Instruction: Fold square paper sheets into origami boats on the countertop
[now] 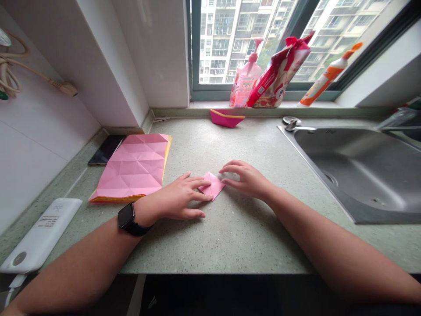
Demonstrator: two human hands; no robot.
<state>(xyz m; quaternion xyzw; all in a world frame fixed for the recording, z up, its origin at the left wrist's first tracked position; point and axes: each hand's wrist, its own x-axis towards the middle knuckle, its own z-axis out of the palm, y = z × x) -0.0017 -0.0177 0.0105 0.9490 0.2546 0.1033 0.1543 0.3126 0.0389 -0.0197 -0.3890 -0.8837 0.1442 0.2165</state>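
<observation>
Your folded pink paper (215,186) lies on the worktop (237,239) between your hands: your left hand (177,197) has its grip unclenched, fingers spread over the left side, and your right hand (251,180) has its grip loosely parted at the right corner (I cannot tell whether it touches), so uneven pressure could make the paper skid. Outward on your left, your black watch (126,216) could snag the creased paper stack (138,160), while room runs back towards the magenta paper boat (226,120), with the sink (362,217) well apart on your right.
</observation>
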